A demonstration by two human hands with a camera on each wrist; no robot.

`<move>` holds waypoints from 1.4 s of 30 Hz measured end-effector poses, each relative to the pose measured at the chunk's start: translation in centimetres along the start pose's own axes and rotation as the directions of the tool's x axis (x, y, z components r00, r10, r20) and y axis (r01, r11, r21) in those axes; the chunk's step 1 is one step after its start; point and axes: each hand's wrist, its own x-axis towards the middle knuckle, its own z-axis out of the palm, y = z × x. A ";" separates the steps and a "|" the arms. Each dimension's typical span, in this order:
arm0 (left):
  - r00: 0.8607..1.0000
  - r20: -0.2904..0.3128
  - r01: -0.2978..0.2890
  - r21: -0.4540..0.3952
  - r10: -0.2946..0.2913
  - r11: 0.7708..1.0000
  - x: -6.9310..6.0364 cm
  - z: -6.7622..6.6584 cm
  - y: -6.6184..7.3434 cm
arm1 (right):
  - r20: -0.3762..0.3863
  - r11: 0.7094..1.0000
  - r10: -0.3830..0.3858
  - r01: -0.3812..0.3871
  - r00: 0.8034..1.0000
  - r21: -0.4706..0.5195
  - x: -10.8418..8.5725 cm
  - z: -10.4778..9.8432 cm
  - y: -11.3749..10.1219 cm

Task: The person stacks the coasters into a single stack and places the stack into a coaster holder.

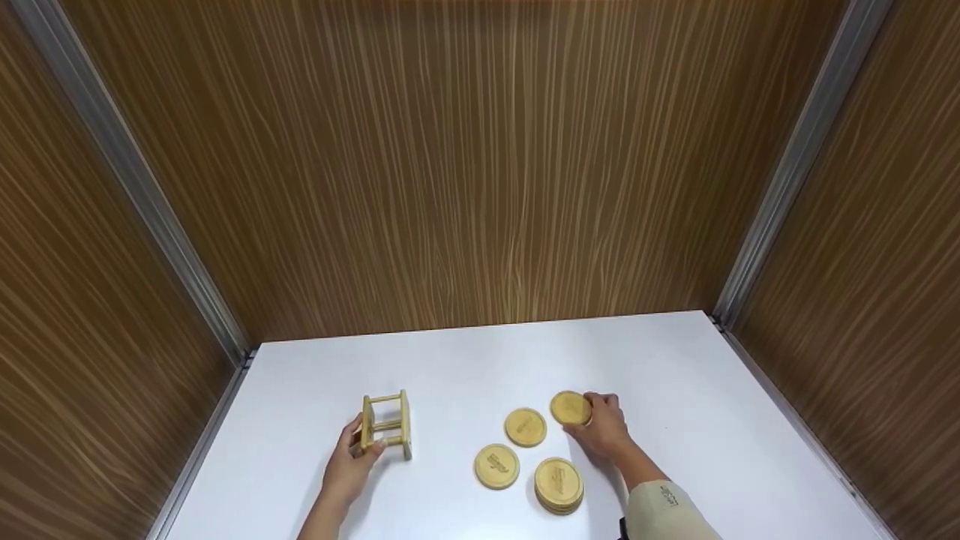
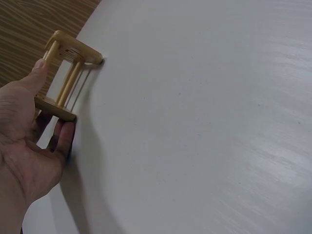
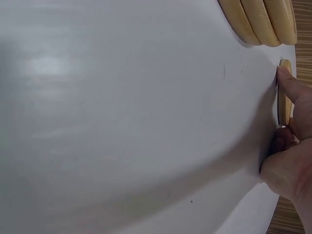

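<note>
My left hand (image 1: 349, 466) grips a small wooden coaster holder (image 1: 406, 425), made of two side plates joined by rods, at the left of the table. In the left wrist view the thumb lies along one rod of the holder (image 2: 73, 80), and the other fingers are by the near plate. My right hand (image 1: 602, 429) pinches a round wooden coaster (image 1: 571, 408) by its edge, at or very close to the tabletop. Two single coasters lie nearby, one in the middle (image 1: 525, 427) and one nearer me (image 1: 496, 466). A stack of coasters (image 1: 559, 484) stands nearest my right forearm.
The white table (image 1: 450, 375) is enclosed by wood-grain panels (image 1: 480, 187) at the back and both sides. Metal strips (image 1: 787, 157) run up the corners. In the right wrist view the edge of the coaster stack (image 3: 258, 22) shows at the top right.
</note>
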 end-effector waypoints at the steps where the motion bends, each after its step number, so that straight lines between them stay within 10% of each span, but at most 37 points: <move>1: 1.000 0.000 -0.001 0.000 0.001 1.000 0.0 0.0 0.0 | 0.000 1.000 0.000 0.000 1.000 0.003 0.0 -0.1 0.1; 42: 1.000 0.016 -0.007 0.027 0.006 1.000 0.2 0.1 -0.1 | -0.038 0.993 -0.059 0.062 0.998 0.099 -2.3 -1.3 -0.5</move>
